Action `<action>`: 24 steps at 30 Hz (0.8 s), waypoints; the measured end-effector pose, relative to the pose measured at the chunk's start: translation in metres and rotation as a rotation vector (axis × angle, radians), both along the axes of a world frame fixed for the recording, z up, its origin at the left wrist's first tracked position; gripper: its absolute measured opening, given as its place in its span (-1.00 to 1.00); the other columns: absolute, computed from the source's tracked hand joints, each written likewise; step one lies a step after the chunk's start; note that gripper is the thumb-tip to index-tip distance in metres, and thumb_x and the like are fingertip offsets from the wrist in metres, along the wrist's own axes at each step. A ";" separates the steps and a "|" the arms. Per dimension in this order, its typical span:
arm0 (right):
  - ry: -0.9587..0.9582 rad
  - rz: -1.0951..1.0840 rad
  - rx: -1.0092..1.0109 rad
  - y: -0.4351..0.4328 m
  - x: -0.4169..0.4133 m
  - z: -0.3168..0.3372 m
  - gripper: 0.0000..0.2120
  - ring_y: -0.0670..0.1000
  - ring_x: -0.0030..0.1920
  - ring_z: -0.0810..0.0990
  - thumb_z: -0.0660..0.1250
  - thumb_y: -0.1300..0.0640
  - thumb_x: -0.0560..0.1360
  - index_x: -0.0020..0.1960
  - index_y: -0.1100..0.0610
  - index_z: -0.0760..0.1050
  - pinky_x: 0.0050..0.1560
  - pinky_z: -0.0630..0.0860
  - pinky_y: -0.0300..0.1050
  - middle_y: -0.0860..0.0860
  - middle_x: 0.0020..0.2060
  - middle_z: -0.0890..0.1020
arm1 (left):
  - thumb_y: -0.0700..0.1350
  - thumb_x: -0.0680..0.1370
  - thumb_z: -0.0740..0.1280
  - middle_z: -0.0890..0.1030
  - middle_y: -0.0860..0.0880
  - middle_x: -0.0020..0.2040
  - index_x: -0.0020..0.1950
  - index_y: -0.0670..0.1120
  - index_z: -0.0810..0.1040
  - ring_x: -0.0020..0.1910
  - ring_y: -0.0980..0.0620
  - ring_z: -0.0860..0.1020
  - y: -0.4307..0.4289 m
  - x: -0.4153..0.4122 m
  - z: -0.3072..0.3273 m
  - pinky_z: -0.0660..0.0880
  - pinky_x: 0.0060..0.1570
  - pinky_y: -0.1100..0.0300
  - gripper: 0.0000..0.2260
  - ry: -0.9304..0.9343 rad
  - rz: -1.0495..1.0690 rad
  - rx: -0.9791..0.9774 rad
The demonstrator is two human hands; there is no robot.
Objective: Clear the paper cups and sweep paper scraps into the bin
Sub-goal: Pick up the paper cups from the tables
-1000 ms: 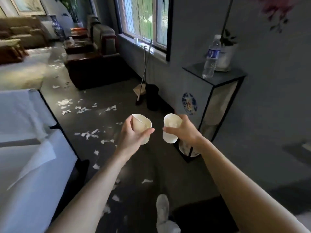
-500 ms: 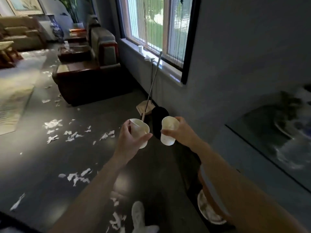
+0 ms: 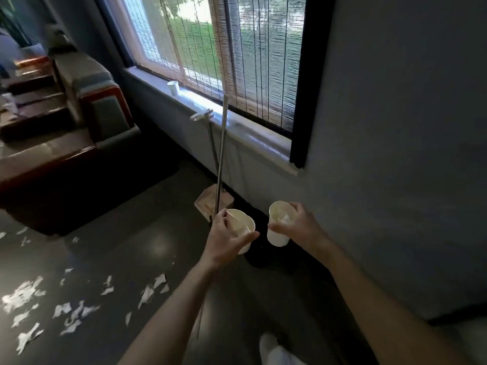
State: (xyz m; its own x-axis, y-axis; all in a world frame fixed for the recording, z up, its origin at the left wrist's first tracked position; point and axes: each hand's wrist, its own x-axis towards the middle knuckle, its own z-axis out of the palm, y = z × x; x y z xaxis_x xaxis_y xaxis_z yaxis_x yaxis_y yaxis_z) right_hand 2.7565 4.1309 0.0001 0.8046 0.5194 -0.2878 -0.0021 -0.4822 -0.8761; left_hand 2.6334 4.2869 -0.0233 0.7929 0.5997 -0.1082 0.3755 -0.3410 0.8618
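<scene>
We face a dim room: daylight filters through a slatted blind (image 3: 263,61) over the window (image 3: 147,40), above a pale sill (image 3: 258,139), grey wall (image 3: 395,114), glossy dark floor (image 3: 137,248) and wood-trimmed armchair (image 3: 105,114) at left.

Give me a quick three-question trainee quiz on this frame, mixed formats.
1. True or false: both hands are empty.
2. Where does the third cup stand? A) on the windowsill B) on the sofa C) in the bin
3. Fill in: the paper scraps lie on the ____.

Key
1. False: the left hand grips the left cup, and the right hand grips the right cup.
2. A.
3. floor.
</scene>
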 end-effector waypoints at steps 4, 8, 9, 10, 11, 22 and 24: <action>0.044 -0.017 -0.053 0.076 0.063 -0.050 -0.22 0.10 0.23 0.47 0.55 0.08 0.33 0.43 0.15 0.24 0.23 0.49 0.09 0.12 0.28 0.41 | 0.08 0.31 0.57 0.39 -0.11 0.37 0.49 -0.13 0.17 0.33 -0.04 0.39 0.074 0.069 -0.048 0.38 0.29 0.13 -0.10 0.060 -0.016 -0.043; 0.163 -0.005 -0.133 0.147 0.122 -0.128 -0.24 0.08 0.24 0.45 0.50 0.16 0.37 0.45 0.12 0.19 0.16 0.50 -0.06 0.12 0.30 0.38 | 0.12 0.28 0.57 0.38 -0.05 0.38 0.49 -0.07 0.14 0.32 0.01 0.39 0.145 0.132 -0.114 0.38 0.26 0.19 -0.07 0.171 -0.062 -0.140; 0.174 0.006 -0.154 0.162 0.135 -0.149 -0.26 0.05 0.21 0.45 0.48 0.16 0.38 0.44 0.13 0.19 0.08 0.50 -0.15 0.10 0.29 0.39 | 0.10 0.29 0.58 0.37 -0.01 0.37 0.50 -0.07 0.13 0.33 0.03 0.38 0.159 0.147 -0.134 0.37 0.23 0.23 -0.07 0.197 -0.073 -0.159; 0.186 -0.006 -0.165 0.174 0.147 -0.170 -0.30 0.01 0.15 0.48 0.48 0.17 0.38 0.41 0.15 0.23 -0.04 0.49 -0.23 0.09 0.26 0.42 | 0.08 0.30 0.58 0.37 0.02 0.35 0.50 -0.06 0.12 0.32 0.05 0.39 0.172 0.161 -0.154 0.36 0.20 0.26 -0.07 0.220 -0.087 -0.172; 0.180 -0.032 -0.179 0.185 0.159 -0.191 -0.38 -0.01 0.07 0.52 0.48 0.18 0.37 0.35 0.19 0.30 -0.18 0.51 -0.26 0.11 0.19 0.48 | 0.05 0.31 0.58 0.39 0.03 0.32 0.49 -0.05 0.12 0.30 0.05 0.40 0.184 0.177 -0.175 0.37 0.17 0.26 -0.09 0.235 -0.105 -0.185; 0.415 -0.205 -0.359 0.230 0.210 -0.442 0.02 0.15 0.44 0.28 0.59 0.12 0.30 0.55 0.13 0.03 0.38 0.32 0.07 0.12 0.46 0.27 | -0.01 0.32 0.59 0.26 -0.01 0.49 0.58 -0.03 -0.11 0.45 -0.01 0.28 0.244 0.277 -0.417 0.34 0.33 0.09 0.07 0.512 -0.435 -0.285; 0.435 -0.252 -0.382 0.233 0.209 -0.455 0.04 0.16 0.47 0.24 0.59 0.10 0.31 0.56 0.11 -0.01 0.40 0.30 0.08 0.13 0.49 0.24 | 0.03 0.32 0.59 0.19 -0.01 0.54 0.58 -0.03 -0.17 0.50 -0.02 0.20 0.253 0.283 -0.434 0.28 0.39 0.06 0.12 0.563 -0.529 -0.253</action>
State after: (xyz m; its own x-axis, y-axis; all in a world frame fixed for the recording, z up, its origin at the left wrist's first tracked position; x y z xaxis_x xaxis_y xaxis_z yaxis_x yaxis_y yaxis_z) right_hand 2.9658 4.3636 -0.4548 0.6560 0.1252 -0.7443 -0.4738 -0.6994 -0.5352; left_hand 2.9167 4.5403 -0.4570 0.7510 0.0647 -0.6571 0.6191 -0.4150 0.6667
